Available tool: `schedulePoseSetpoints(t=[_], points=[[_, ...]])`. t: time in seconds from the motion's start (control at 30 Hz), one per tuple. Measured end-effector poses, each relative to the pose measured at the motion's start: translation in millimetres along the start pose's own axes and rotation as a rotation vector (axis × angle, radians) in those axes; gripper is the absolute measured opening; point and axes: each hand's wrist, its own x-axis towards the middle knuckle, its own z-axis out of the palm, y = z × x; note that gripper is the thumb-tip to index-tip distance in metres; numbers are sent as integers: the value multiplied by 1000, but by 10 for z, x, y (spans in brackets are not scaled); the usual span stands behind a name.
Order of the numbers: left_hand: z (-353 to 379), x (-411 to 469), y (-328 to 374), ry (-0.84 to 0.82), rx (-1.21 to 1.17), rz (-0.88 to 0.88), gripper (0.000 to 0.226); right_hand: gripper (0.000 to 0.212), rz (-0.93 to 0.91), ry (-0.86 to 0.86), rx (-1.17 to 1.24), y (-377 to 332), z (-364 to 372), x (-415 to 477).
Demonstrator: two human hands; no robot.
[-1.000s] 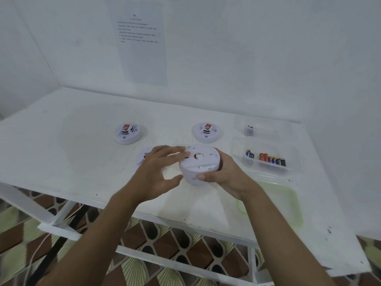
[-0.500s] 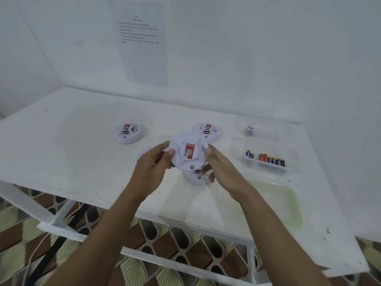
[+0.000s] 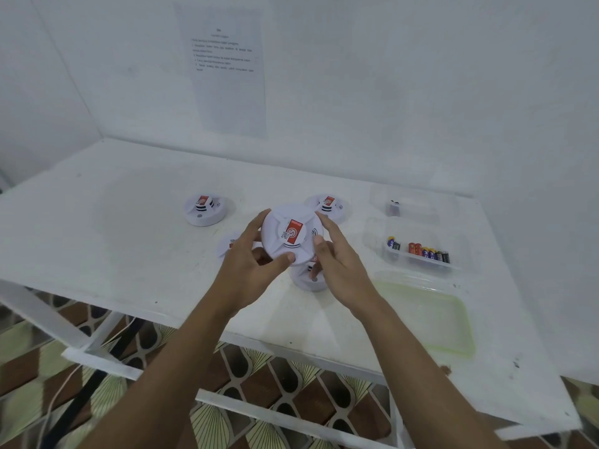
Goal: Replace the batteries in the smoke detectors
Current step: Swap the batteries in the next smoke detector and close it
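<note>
Even soft light, faint shadows, slight blur, wide-angle edge distortion.

Test booth: white table [image 3: 97,254], posted sheet [image 3: 227,76]

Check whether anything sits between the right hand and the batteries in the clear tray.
Nothing visible does. Only a strip of table separates the right hand from the clear tray, whose top looks open over the batteries. Its fingers are occupied, though: together with the left hand they hold a smoke detector above the table.
</note>
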Motion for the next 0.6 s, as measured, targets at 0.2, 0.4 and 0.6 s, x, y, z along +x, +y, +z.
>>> schedulePoseSetpoints(t=[0.2,0.4,0.6], points=[[5,-3,3,2,21,-20,68,43,2,-1,-24,-7,-8,-2],[-8,-22,10,1,9,-40,66,45,2,-11,-16,-14,-13,-19],[12,-37,26,-2,13,-27,69,43,10,-14,3,-20,-20,-35]])
